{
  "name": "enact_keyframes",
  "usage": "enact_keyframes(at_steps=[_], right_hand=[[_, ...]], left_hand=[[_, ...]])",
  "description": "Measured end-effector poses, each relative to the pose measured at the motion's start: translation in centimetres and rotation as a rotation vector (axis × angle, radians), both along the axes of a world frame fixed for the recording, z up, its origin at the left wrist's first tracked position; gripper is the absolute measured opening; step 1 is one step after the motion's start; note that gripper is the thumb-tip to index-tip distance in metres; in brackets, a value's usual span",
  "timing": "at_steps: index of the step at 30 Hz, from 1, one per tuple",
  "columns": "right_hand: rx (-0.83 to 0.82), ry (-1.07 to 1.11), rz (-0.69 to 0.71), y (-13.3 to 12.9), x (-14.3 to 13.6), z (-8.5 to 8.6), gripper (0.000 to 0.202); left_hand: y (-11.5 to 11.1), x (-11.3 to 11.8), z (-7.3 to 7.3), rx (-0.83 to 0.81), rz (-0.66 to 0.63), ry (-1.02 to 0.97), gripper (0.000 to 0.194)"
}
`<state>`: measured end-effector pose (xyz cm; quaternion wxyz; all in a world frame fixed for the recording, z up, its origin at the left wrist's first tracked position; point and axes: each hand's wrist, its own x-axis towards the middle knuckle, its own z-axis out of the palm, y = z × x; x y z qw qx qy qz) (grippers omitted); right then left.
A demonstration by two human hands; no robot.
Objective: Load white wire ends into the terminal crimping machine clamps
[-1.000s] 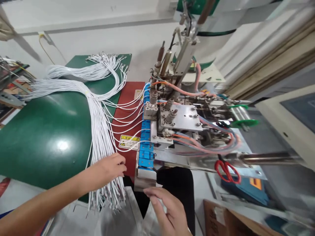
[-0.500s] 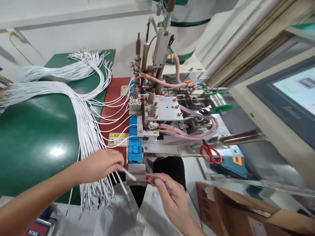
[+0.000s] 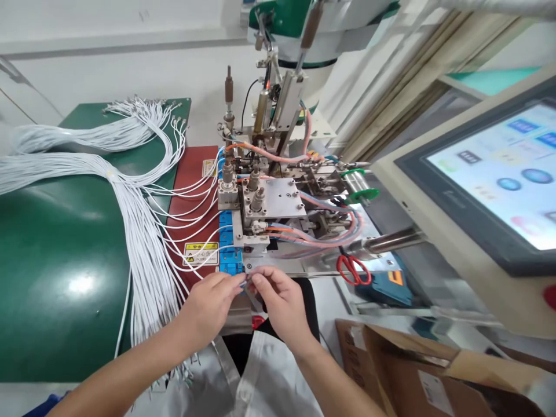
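Evidently, a wire end (image 3: pixel 244 283) is pinched by the left hand (image 3: pixel 211 307), fingers clamped on it, and seemingly by the right hand (image 3: pixel 280 301) too, just beside the blue clamps (image 3: pixel 227 256). Its tip is presumably being straightened; next, careful alignment in a clamp would be called for.

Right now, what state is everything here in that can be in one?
Left hand: pinching a tiny item, unclear what
Right hand: pinching at the same spot
Screen: lit
Cardboard box: open
White cables: bundled, lower ends loose
Spool: wound
Scissors: open or shut unclear
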<state>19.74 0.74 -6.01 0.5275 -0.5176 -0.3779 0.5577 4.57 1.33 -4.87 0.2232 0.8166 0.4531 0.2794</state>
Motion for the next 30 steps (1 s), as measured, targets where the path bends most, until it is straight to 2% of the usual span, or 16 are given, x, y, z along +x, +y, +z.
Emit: enact_keyframes(at_steps=[3, 7, 9, 11, 14, 17, 20, 26, 30], right_hand=[[0.005, 0.060, -0.001, 0.3, -0.2, 0.1, 0.018], [0.065, -0.191, 0.077, 0.5, 0.1, 0.6, 0.014], [0.100, -0.344, 0.086, 0.5, 0.2, 0.9, 0.015], [0.126, -0.399, 0.104, 0.6, 0.2, 1.0, 0.017], [0.085, -0.227, 0.090, 0.7, -0.2, 0.7, 0.021], [0.070, -0.104, 0.038, 0.7, -0.7, 0.1, 0.017], [0.173, -0.182, 0.037, 0.7, -1.0, -0.2, 0.008], [0.270, -0.325, 0.040, 0.8, -1.0, -0.1, 0.011], [0.217, -0.262, -0.022, 0.7, -1.4, -0.4, 0.011]], left_hand=[[0.3, 0.2, 0.1, -0.101, 0.065, -0.098, 0.020], [0.4, 0.3, 0.6, -0.182, 0.077, -0.153, 0.017], [0.2, 0.3, 0.5, -0.117, 0.074, -0.135, 0.018], [0.0, 0.2, 0.1, 0.011, 0.080, -0.071, 0.017], [-0.1, 0.2, -0.5, 0.144, 0.111, 0.001, 0.015], [-0.1, 0.2, -0.5, 0.009, 0.199, -0.108, 0.013], [0.1, 0.3, -0.1, -0.187, 0.264, -0.236, 0.012], [0.6, 0.2, 0.2, -0.327, 0.218, -0.293, 0.015], [0.7, 0.2, 0.1, -0.384, 0.204, -0.322, 0.015]])
